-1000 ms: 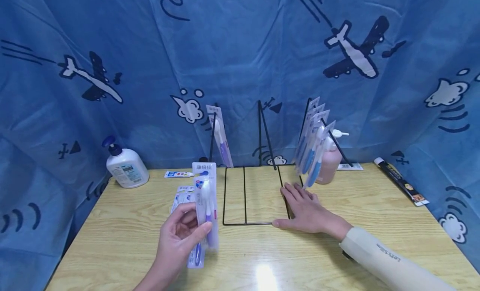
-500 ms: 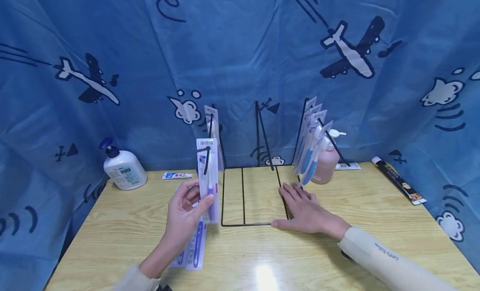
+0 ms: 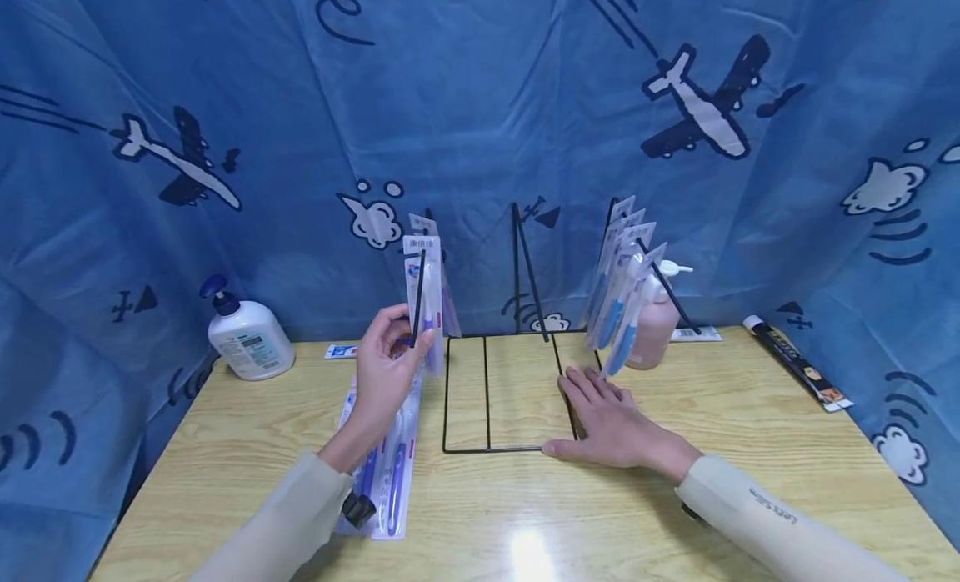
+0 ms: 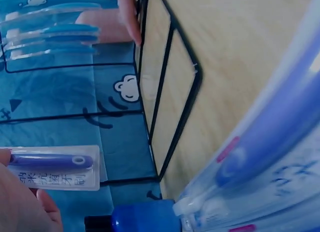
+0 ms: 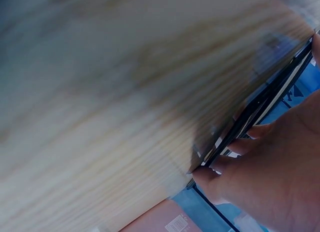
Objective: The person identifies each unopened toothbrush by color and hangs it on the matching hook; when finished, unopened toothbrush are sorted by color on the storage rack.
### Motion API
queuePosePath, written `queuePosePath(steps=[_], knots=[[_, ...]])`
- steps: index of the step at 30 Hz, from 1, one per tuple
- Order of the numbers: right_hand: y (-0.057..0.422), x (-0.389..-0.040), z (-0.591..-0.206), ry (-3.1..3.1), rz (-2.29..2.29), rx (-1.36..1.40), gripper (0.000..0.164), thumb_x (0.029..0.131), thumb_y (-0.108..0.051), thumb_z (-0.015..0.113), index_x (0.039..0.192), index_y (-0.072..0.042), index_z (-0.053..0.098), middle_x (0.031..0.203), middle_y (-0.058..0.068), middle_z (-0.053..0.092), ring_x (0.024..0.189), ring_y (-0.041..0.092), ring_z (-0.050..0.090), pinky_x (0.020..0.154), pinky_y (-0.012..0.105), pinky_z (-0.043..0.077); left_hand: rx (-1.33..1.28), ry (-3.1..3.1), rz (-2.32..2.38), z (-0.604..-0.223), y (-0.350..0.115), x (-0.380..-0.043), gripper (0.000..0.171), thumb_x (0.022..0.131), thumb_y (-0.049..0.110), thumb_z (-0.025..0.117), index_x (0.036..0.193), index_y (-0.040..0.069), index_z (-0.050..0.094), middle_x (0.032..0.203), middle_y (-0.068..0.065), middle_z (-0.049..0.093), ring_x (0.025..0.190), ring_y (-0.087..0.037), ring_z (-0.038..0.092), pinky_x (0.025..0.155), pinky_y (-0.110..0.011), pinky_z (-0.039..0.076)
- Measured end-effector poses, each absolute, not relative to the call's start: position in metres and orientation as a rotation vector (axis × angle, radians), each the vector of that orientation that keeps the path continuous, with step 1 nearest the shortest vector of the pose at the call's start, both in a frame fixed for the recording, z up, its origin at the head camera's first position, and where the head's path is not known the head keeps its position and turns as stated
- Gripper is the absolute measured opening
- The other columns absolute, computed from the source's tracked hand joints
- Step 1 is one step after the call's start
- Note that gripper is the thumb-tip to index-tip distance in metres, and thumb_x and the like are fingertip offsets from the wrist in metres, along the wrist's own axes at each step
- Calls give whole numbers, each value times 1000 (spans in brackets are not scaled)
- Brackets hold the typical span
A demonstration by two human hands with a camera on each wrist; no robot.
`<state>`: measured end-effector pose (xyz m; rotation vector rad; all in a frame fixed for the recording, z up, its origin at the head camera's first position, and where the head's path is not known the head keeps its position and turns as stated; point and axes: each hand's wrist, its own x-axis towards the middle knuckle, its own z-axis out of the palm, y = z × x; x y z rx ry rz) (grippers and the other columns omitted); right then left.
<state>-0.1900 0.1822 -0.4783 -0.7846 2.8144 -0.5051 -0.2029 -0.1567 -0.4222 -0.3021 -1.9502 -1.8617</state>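
Note:
My left hand (image 3: 386, 357) pinches a packaged purple toothbrush (image 3: 433, 273) by its lower part, at the left arm of a black wire rack (image 3: 487, 390). The arm's front end passes in front of the package's card. Another purple toothbrush pack (image 3: 450, 307) hangs behind it, partly hidden. In the left wrist view, the fingers (image 4: 47, 202) lie at the handle end of the held pack (image 4: 55, 167). My right hand (image 3: 611, 419) rests with spread fingers on the right side of the rack's base; the right wrist view shows its fingertips (image 5: 207, 179) against the wire.
Several blue toothbrush packs (image 3: 626, 340) hang on the rack's right arm, before a pink pump bottle (image 3: 652, 336). More purple packs (image 3: 397, 482) lie under my left forearm. A white pump bottle (image 3: 251, 340), a small toothpaste tube (image 3: 340, 351) and a black toothpaste box (image 3: 798, 365) stand or lie around.
My left hand has carried the toothbrush pack up and away from me, from above the table to the rack's left arm and back along it. The right hand has stayed on the base.

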Motion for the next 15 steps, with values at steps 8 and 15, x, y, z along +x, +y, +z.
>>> queuePosePath(steps=[8, 15], knots=[[182, -190, -479, 2812, -502, -770, 114, 97, -77, 63, 170, 2, 27, 177, 26, 19, 162, 52, 13, 114, 83, 23, -283, -2000, -1808, -419, -155, -226, 32, 102, 8, 79, 131, 3, 67, 102, -17, 75, 86, -17, 62, 79, -24, 50], [181, -189, -476, 2813, -502, -769, 113, 98, -75, 64, 170, 3, 26, 177, 26, 20, 162, 52, 14, 114, 83, 23, -245, -2008, -1805, -417, -158, -234, 29, 102, 4, 78, 129, 0, 67, 114, -18, 68, 101, -23, 62, 90, -32, 49]])
